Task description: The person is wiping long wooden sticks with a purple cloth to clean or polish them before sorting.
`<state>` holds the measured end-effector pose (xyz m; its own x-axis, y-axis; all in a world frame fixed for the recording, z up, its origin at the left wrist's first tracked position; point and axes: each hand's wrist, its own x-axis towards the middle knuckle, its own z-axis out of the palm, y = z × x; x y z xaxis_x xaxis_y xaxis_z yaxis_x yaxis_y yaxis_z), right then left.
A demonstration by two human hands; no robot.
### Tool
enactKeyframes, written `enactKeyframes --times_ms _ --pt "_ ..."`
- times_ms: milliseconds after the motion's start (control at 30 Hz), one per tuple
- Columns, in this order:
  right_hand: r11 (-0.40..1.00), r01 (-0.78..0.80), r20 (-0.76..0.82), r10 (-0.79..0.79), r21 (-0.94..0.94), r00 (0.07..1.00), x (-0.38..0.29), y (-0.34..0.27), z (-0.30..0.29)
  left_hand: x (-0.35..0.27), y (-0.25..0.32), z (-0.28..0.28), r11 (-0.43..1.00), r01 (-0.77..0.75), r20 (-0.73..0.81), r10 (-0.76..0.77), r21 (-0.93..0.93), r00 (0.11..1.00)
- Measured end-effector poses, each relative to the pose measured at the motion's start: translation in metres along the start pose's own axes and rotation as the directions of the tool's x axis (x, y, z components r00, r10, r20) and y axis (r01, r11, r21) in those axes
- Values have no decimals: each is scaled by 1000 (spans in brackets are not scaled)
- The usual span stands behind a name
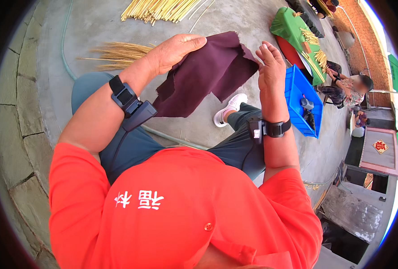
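A dark purple cloth [207, 72] with frayed edges is stretched between my two hands, above the concrete ground. My left hand [177, 48] grips its upper left edge, thumb lying on top. At the right corner, the fingertips of my right hand [271, 65] meet the cloth and appear to pinch it; the exact grip is partly hidden. Part of the fabric is folded over near the right side, and its lower left end droops toward my knee. Beyond my left forearm lies a bundle of thin broom straw [125, 55], partly covered by that arm.
A pile of pale stalks [162, 10] lies ahead. To the right stands a blue plastic crate [295, 112] holding a grey object [306, 103]. Past it, a green cover [288, 25] bears more stalks, with a seated person [348, 89] beside it. A hose [64, 47] curves along the left.
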<state>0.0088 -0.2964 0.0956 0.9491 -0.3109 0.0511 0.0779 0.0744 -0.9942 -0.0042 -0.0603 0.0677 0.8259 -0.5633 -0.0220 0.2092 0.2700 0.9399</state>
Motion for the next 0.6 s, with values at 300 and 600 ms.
enactKeyframes --times_ms 300,600 --pt "676 384 641 173 -629 748 -59 77 29 -20 -43 9 755 -13 -88 93 656 992" --pt "999 -41 476 53 -35 878 -19 27 9 30 -30 -37 982 135 -398 -72 133 915"
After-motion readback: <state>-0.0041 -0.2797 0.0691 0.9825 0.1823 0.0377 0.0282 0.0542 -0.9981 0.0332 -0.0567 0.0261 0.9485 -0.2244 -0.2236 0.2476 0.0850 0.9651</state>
